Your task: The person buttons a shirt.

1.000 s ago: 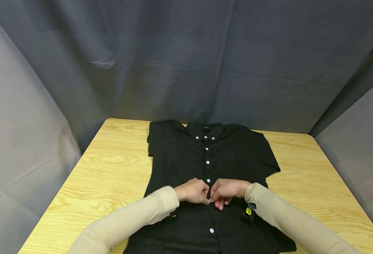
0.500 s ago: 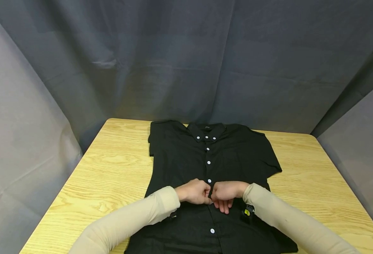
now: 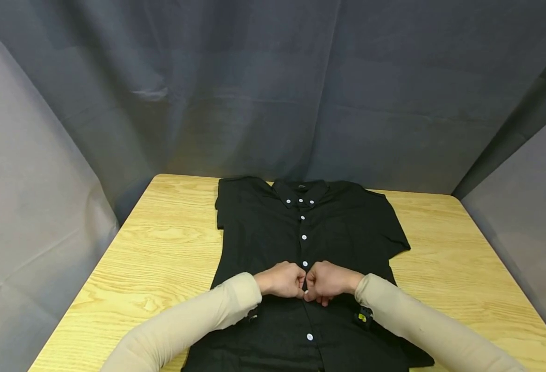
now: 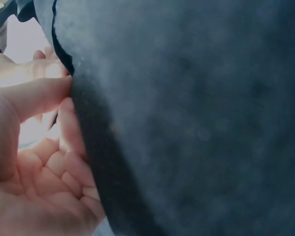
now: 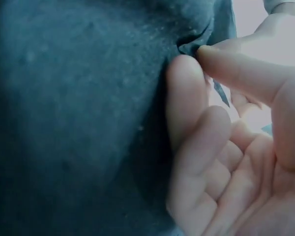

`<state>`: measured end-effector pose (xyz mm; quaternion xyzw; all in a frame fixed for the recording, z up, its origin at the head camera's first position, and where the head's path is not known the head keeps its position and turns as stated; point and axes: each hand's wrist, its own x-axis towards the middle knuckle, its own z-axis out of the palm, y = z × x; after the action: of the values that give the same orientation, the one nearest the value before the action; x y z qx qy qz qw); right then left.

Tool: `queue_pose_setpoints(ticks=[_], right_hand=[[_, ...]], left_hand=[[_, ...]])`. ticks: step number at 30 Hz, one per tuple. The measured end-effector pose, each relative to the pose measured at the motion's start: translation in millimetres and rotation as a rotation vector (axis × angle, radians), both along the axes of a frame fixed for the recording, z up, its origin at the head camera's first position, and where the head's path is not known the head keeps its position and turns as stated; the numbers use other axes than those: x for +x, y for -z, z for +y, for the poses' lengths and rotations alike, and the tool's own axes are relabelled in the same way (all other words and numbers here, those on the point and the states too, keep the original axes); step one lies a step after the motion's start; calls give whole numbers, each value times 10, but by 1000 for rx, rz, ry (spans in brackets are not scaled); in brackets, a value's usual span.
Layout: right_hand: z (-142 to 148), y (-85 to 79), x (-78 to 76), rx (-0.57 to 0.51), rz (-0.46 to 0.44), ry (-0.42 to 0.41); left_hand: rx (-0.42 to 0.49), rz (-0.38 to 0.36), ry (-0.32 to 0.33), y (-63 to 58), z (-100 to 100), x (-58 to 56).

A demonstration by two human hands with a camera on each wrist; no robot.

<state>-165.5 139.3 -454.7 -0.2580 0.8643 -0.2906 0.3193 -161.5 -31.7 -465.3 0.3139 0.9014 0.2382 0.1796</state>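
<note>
A black short-sleeved button-up shirt (image 3: pixel 263 243) lies front up, its collar toward the far side. My left hand (image 3: pixel 282 280) pinches the front placket a little below a white button (image 3: pixel 304 263). Facing it from the other side, my right hand (image 3: pixel 332 281) pinches the same spot, thumb and index fingertip meeting. A speck of white shows between the two hands in the head view. Dark cloth rises beside the left fingers (image 4: pixel 71 123) in the left wrist view. The right wrist view has a small fold of cloth at the right thumb tip (image 5: pixel 206 51).
Under the shirt is a light wood-grain table (image 3: pixel 161 248). A lower white button (image 3: pixel 309 337) sits on the placket near me, and several more run up to the collar (image 3: pixel 318 190). A dark grey curtain (image 3: pixel 254 103) hangs behind, with paler cloth at both sides.
My right hand's lower fingers, stretched out half a second ago, have curled in, and its thumb and index finger have come to the placket. The left hand keeps its place.
</note>
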Motion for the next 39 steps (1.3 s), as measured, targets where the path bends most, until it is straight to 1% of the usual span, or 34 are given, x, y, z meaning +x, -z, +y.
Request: queue_pose_setpoints(ticks=[3,8,11,16,20,25,31,36,39], right_hand=[[23,24,-28,-30,-45,-12],[101,82,-99,-124,-202,-33],[135,91,-127,-151,-244,-59],[143,56,-128,-124,-241,-94],[133,9,-119,-74,-223,-102],[108,-13,-93,-9,-209,-64],[84,-17,-41,72,-219,-27],[81,-7,-12,47,-215,-12],[77,4,2,19,-210,-10]], left_hand=[[-6,9,-14,5,3,1],[1,5,-42,15,14,7],[12,9,-46,10,18,7],[19,23,-36,14,9,-7],[18,10,-31,35,-4,-21],[28,-3,-24,47,-3,-31],[45,-4,-17,57,19,-26],[38,-14,-19,69,13,-27],[34,-18,-12,51,-6,-21]])
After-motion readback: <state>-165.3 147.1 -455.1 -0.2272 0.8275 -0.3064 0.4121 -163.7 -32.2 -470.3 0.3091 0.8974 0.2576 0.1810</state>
